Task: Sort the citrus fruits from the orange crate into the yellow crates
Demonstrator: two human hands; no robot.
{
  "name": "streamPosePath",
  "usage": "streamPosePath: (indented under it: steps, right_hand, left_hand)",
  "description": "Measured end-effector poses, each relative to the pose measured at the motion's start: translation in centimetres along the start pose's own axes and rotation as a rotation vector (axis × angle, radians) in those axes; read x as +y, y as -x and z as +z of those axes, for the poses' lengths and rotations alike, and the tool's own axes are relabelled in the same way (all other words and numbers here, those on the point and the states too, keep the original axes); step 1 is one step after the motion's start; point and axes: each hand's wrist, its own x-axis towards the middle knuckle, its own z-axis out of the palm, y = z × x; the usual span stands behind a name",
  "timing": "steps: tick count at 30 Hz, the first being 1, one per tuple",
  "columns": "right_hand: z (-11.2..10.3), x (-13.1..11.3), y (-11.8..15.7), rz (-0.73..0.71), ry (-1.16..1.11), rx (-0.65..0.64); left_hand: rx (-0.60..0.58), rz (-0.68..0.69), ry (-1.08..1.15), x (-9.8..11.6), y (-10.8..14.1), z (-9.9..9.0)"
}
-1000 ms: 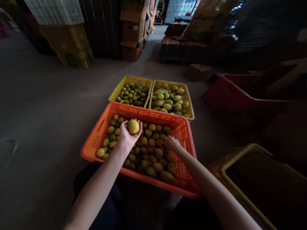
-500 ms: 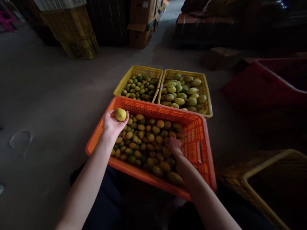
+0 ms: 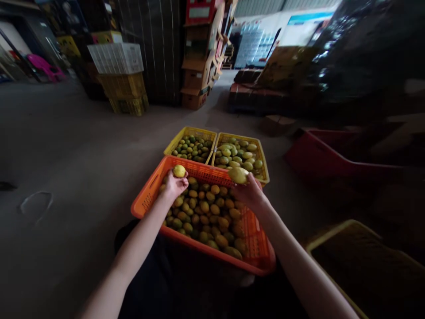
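Observation:
My left hand (image 3: 175, 182) is closed around a small yellow lemon (image 3: 179, 171), held palm-up above the left part of an orange crate (image 3: 146, 201). In my right hand (image 3: 250, 190) is a larger, longer, pale yellow-green lemon (image 3: 238, 175), raised over the crate's far right edge. Beneath both hands, many yellow, orange-tinged and green lemons (image 3: 204, 207) lie loose in the orange crate. Beyond its far side, two yellow crates stand side by side. The left yellow crate (image 3: 172, 142) holds smaller, greener fruit; the right yellow crate (image 3: 264, 166) holds bigger, paler fruit.
A red crate (image 3: 332, 155) stands to the right, and another yellow crate (image 3: 335, 230) is at lower right. Stacked white and yellow crates (image 3: 122, 84) and cardboard boxes (image 3: 194, 79) stand farther back. A loose strap-like loop (image 3: 36, 206) lies on the floor at left.
My right hand has risen from among the fruit in the orange crate and now holds a large lemon. My left hand keeps its lemon. The camera view has tilted upward.

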Motion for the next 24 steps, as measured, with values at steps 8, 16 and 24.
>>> streamPosePath:
  steps: [8,16,24]
  right_hand:
    - [2.5,-0.6,5.4,-0.114,-0.119,-0.048]
    - [3.3,1.5,6.2,-0.318,0.338,0.057]
    - [3.9,0.0,6.6,-0.627,0.745,0.091]
  left_hand:
    - [-0.138,0.126,-0.240,-4.9,2.9,1.3]
    - [-0.305,0.596,-0.639,-6.5,4.2,1.2]
    - [-0.292,0.754,-0.873,-6.7,2.7,0.8]
